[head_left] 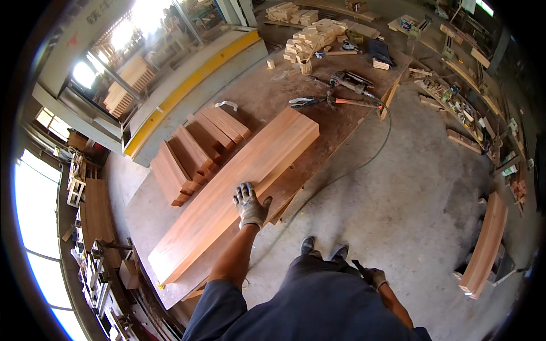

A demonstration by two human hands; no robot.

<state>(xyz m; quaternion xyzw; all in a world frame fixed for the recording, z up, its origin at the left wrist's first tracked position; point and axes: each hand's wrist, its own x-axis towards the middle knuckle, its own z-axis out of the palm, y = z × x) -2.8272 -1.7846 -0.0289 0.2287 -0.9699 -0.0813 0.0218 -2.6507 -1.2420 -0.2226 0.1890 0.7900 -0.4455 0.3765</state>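
Note:
My left hand (251,209), in a pale glove with dark fingertips, rests with spread fingers on the top face of a long, thick reddish wood beam (205,227). The beam lies slantwise along the near side of a brown worktable (267,96). Low at my right side, my gloved right hand (375,278) is closed round a slim dark object (359,267) whose kind I cannot make out. Beyond the beam lie several shorter reddish boards (196,148) in a row. At its far end are a claw hammer (347,102) with an orange handle and a power tool (350,82).
A cable (378,145) runs from the power tool off the table to the floor. Pale wood blocks (315,37) are piled at the table's far end. A machine with a yellow edge (187,91) stands beyond the table. Another beam (485,247) lies at the right.

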